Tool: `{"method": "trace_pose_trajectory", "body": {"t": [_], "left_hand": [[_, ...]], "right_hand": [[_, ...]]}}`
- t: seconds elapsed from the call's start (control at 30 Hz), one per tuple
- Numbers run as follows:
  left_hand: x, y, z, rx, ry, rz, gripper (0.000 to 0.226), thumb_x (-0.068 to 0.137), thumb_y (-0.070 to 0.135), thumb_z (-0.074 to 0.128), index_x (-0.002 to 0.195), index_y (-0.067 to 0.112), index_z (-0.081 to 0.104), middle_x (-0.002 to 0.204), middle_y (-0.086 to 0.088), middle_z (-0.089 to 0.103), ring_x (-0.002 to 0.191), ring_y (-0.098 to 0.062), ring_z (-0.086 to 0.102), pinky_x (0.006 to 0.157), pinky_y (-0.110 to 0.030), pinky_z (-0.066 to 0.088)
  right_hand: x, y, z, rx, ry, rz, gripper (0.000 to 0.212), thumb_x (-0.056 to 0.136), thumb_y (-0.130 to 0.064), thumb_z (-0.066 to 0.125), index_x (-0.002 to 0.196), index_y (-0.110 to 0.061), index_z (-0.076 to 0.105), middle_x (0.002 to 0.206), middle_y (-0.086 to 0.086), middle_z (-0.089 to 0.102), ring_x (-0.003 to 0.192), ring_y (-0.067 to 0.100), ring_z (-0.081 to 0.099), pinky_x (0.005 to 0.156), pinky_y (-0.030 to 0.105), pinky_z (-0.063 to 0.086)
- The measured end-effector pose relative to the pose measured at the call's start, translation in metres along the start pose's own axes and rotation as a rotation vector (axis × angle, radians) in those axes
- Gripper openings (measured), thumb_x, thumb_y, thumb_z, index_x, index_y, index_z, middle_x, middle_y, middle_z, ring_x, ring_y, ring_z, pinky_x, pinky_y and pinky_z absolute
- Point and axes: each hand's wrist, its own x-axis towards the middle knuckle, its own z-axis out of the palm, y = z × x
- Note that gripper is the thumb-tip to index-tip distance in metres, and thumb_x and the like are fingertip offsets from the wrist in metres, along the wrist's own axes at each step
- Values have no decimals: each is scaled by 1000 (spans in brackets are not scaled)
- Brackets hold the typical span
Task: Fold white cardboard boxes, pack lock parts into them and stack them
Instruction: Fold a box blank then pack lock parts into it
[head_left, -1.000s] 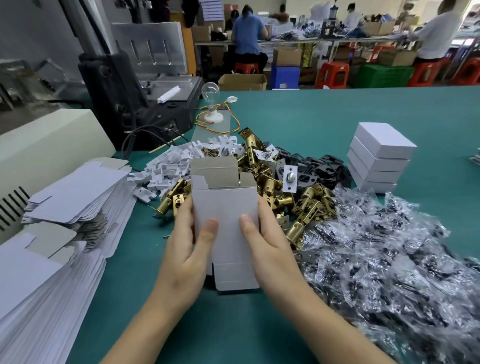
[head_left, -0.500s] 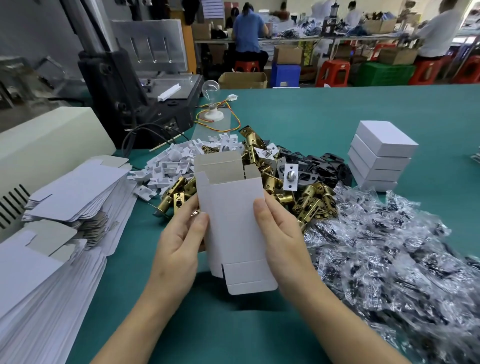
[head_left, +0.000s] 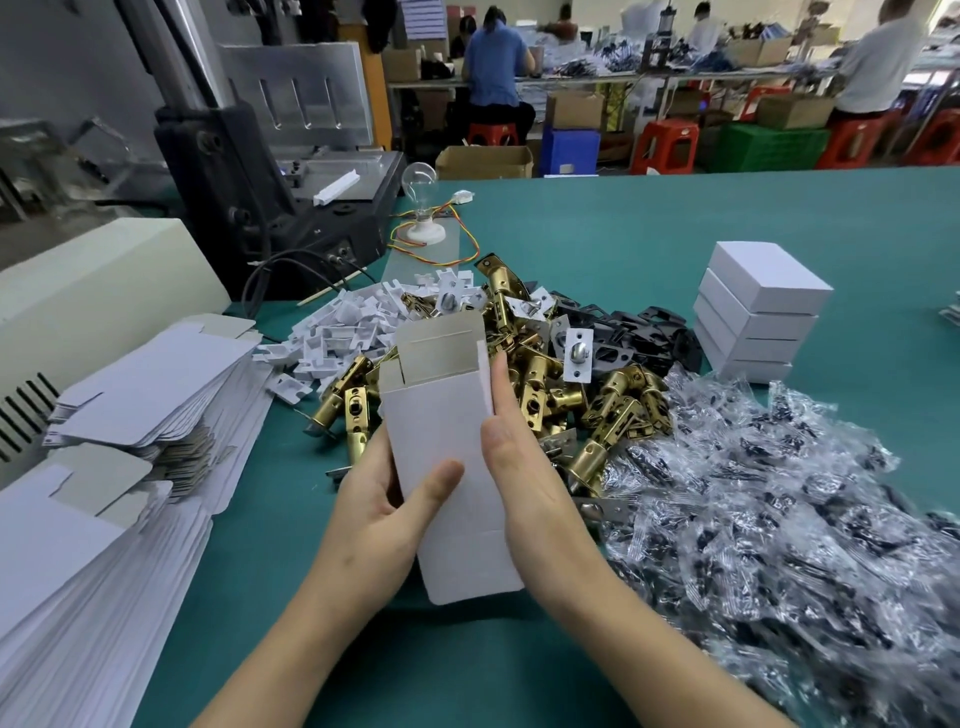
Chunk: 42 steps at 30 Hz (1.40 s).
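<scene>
Held over green counter (head_left: 597, 223): white cardboard box (head_left: 447, 415), partly erected, top flap up, grey inside showing. Left hand (head_left: 379, 519) grips box's left side, thumb across front face. Right hand (head_left: 524, 488) grips right edge, thumb on front, fingers along side. Brass latches (head_left: 613, 400) heaped just behind box. Flat blanks (head_left: 145, 395) stacked at left. Closed boxes (head_left: 758, 312) stacked far right, bagged parts (head_left: 779, 509) in front of them.

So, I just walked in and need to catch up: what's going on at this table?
A person holds a half-folded white cardboard box upright, left hand gripping its left side, right hand its right edge. Its top flap stands open. Brass latches lie piled behind it; four closed boxes sit stacked at right.
</scene>
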Motion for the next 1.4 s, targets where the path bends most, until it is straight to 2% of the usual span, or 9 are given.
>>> {"method": "trace_pose_trajectory", "body": {"t": [0.1, 0.17, 0.3, 0.47, 0.67, 0.83, 0.97, 1.13, 1.4], "left_hand": [[2, -2, 0, -59, 41, -23, 37, 89, 27, 71, 125, 35, 68, 121, 4, 77, 109, -15, 75, 79, -24, 62], [2, -2, -1, -69, 49, -46, 32, 88, 27, 72, 116, 43, 74, 118, 3, 78, 105, -16, 76, 77, -25, 62], [4, -1, -6, -74, 96, -92, 32, 78, 44, 80, 110, 41, 78, 112, -1, 80, 97, -19, 78, 73, -30, 64], [6, 2, -14, -62, 149, -106, 32, 78, 51, 85, 103, 30, 83, 104, -5, 81, 89, -21, 79, 70, -34, 65], [5, 4, -16, -53, 120, -95, 24, 83, 41, 80, 103, 28, 84, 105, -8, 81, 90, -24, 79, 74, -38, 66], [5, 6, -16, -150, 146, -60, 61, 79, 70, 79, 124, 29, 76, 123, -9, 76, 111, -31, 74, 88, -49, 62], [9, 10, -17, -116, 150, 77, 48, 89, 61, 72, 135, 49, 66, 138, 11, 69, 117, -5, 69, 82, -21, 59], [7, 6, -15, -13, 95, 153, 47, 91, 41, 68, 137, 53, 63, 109, 9, 75, 93, -3, 69, 74, -21, 59], [4, 8, -18, 59, 104, 160, 35, 88, 41, 69, 123, 47, 73, 107, 6, 75, 92, -5, 69, 75, -21, 59]], "right_hand": [[4, 1, -4, 54, 93, -36, 44, 106, -38, 50, 150, -43, 47, 143, -20, 60, 130, 6, 59, 107, 44, 51], [5, 0, -7, 52, 132, -35, 28, 106, -27, 56, 132, -28, 64, 124, -5, 73, 115, 17, 70, 95, 45, 58], [7, 0, -15, 5, 192, -37, 18, 101, -22, 66, 117, -21, 73, 111, -3, 77, 104, 18, 73, 91, 44, 61], [8, 2, -18, 29, 220, -5, 13, 97, -15, 71, 108, -20, 76, 105, -3, 79, 100, 17, 74, 88, 34, 61], [9, -1, -20, 22, 202, -33, 16, 96, -13, 71, 104, -26, 76, 104, -1, 78, 100, 24, 73, 90, 44, 61], [10, -3, -23, 103, 174, -21, 36, 93, -17, 75, 124, -32, 63, 99, 6, 77, 91, 19, 76, 79, 32, 62], [10, -4, -23, 83, 158, -29, 48, 93, -24, 71, 134, -43, 52, 106, 0, 76, 96, 17, 76, 78, 30, 62], [8, -6, -22, 11, 130, -66, 45, 91, -33, 74, 132, -45, 59, 117, -1, 74, 105, 19, 74, 85, 46, 63], [6, -7, -20, 29, 81, -60, 39, 94, -31, 73, 130, -39, 61, 109, 5, 75, 95, 26, 76, 80, 55, 63]]}}
